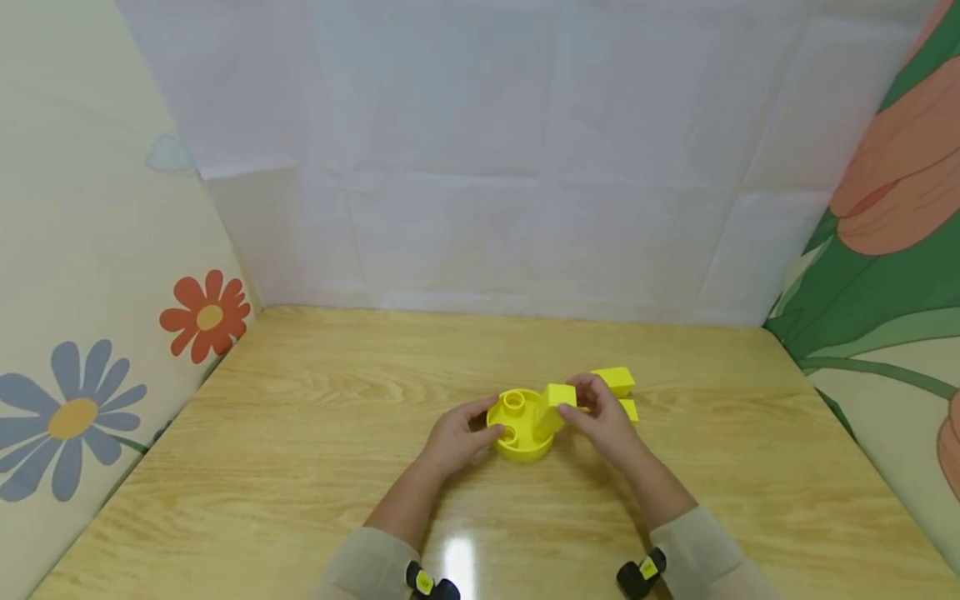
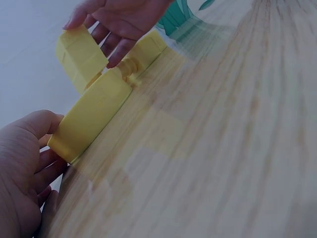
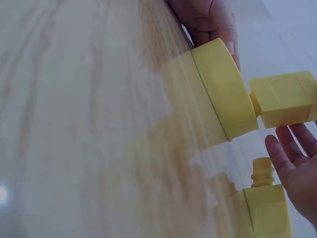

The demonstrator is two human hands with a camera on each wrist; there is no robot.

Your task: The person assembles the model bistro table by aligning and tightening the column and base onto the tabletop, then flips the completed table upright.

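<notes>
A yellow round dish-like piece [image 1: 522, 450] lies on the wooden table, with ring-shaped sockets [image 1: 513, 401] standing up inside. My left hand [image 1: 456, 437] grips its left rim, thumb on the near side and fingers on the far side. A yellow squared leg [image 1: 561, 395] stands upright at the dish's right side, its narrow lower end in the dish. My right hand [image 1: 609, 427] pinches the top of this leg between thumb and fingers. In the left wrist view, the leg [image 2: 79, 57] tilts slightly above the dish [image 2: 94, 111].
Two more yellow legs, one farther back [image 1: 615, 381] and one nearer [image 1: 630, 411], lie just right of the right hand. One shows a threaded end [image 3: 262, 171] in the right wrist view. A white sheet [image 1: 480, 167] hangs behind the table [image 1: 300, 467]; flowered panels flank it.
</notes>
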